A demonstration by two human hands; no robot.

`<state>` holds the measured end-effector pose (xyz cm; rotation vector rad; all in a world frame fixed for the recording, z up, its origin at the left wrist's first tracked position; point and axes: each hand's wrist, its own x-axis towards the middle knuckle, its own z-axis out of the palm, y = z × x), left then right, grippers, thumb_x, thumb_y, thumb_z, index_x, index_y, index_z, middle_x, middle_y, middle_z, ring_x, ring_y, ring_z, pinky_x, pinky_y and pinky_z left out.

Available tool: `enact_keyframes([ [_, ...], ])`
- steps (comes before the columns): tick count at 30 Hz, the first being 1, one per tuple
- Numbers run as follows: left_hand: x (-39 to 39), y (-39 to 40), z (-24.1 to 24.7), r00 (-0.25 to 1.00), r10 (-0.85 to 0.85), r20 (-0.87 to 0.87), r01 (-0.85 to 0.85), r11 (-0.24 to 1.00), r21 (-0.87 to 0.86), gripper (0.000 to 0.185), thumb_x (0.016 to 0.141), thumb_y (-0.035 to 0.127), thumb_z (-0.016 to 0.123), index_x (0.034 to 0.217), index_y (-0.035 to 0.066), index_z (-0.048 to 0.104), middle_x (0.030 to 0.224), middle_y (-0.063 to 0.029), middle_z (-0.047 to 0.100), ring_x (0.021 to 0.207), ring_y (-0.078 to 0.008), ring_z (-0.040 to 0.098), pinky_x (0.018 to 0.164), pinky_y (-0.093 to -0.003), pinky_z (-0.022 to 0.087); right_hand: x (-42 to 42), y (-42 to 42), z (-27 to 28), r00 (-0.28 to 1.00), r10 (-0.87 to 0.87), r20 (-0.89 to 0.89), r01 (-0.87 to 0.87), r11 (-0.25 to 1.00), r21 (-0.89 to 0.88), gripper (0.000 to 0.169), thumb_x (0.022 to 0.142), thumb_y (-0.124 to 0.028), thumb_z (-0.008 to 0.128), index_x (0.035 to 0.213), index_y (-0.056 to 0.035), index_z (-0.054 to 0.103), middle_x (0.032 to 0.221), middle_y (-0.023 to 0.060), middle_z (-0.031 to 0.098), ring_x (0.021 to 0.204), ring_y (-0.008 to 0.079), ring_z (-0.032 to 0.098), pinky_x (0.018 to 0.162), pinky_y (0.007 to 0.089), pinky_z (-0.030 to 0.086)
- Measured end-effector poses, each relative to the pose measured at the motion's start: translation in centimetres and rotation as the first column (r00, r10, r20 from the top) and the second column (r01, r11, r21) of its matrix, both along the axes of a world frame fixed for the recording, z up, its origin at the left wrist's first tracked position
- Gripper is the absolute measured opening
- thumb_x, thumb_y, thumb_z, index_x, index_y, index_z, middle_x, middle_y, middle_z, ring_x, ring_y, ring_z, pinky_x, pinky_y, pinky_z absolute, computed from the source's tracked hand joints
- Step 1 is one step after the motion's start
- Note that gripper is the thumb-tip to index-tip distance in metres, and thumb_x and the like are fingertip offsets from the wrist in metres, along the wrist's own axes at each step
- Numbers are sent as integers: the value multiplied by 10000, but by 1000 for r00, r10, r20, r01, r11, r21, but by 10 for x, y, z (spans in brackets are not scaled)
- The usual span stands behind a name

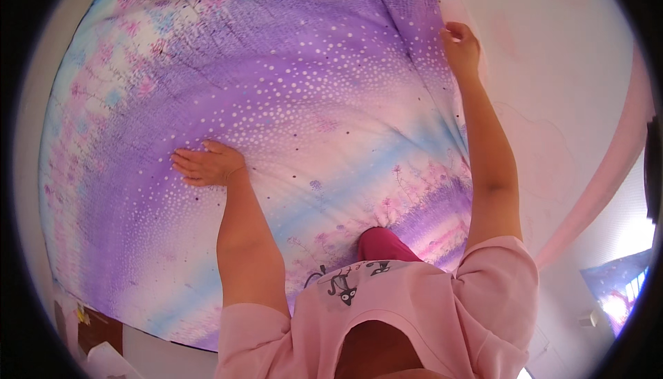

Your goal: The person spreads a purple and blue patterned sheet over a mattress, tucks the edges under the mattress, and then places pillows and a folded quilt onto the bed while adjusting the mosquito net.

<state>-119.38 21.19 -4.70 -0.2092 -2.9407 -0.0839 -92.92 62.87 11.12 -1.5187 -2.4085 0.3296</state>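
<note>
A bed sheet [290, 104] printed in purple, pink and blue, with white dots and flowers, spreads over a mattress in front of me. My left hand [210, 164] rests palm down on the purple band left of the middle, fingers extended and nothing in them. At the sheet's right edge, my right hand [463, 50] has its fingers curled in a pinch on the fabric; the fingertips are partly hidden. Creases run through the cloth near that edge. My knee in magenta trousers [383, 246] presses on the sheet close to my body.
Along the right is a pale wall [559, 68] with a curved pink band [603, 182]. Blue and purple patterned fabric [619, 286] shows at the lower right. A white object [109, 361] stands beyond the sheet's dark rim at the lower left.
</note>
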Motion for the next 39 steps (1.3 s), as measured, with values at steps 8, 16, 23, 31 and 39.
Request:
enact_keyframes([
  [8, 0, 2, 2, 1000, 0, 5, 0, 1000, 21, 671, 996, 449, 302, 1484, -12, 285, 1549, -177, 285, 1442, -354, 238, 1138, -557, 146, 35, 49, -17, 979, -200, -46, 114, 715, -690, 373, 845, -253, 680, 1088, 28, 659, 879, 136, 702, 821, 205, 665, 738, 343, 514],
  [16, 0, 2, 3, 1000, 5, 8, -6, 1000, 23, 667, 999, 453, 306, 1478, -10, 302, 1546, -168, 295, 1441, -350, 244, 1142, -556, 145, -24, -100, 2, 719, 665, 201, -684, 729, 32, 292, 771, -186, 707, 1028, -50, 677, 1053, 167, 682, 981, 340, 636, 839, 428, 497],
  [23, 0, 1, 0, 999, -20, -50, 21, 999, 25, 660, 1001, 449, 310, 1478, -8, 303, 1539, -176, 303, 1439, -356, 245, 1140, -561, 149, 1, -63, -18, 981, -43, -191, -42, 907, -418, 257, 796, -145, 765, 1001, -19, 676, 902, 77, 660, 815, 167, 613, 730, 304, 492],
  [31, 0, 2, 3, 1000, -20, -11, 21, 998, 59, 674, 997, 454, 305, 1483, -13, 288, 1544, -183, 288, 1442, -362, 233, 1143, -561, 134, -10, -39, -17, 961, 194, 196, -8, 732, -682, 315, 744, -242, 775, 963, -27, 701, 765, 90, 679, 716, 177, 635, 658, 333, 500],
  [39, -1, -1, -2, 999, -22, -49, 22, 1000, 11, 675, 993, 454, 305, 1481, -12, 294, 1535, -177, 307, 1431, -361, 257, 1129, -566, 164, -3, 60, 36, 929, -333, 159, 359, 914, -189, 294, 880, -285, 596, 957, -16, 690, 773, 135, 718, 648, 205, 681, 680, 350, 535],
])
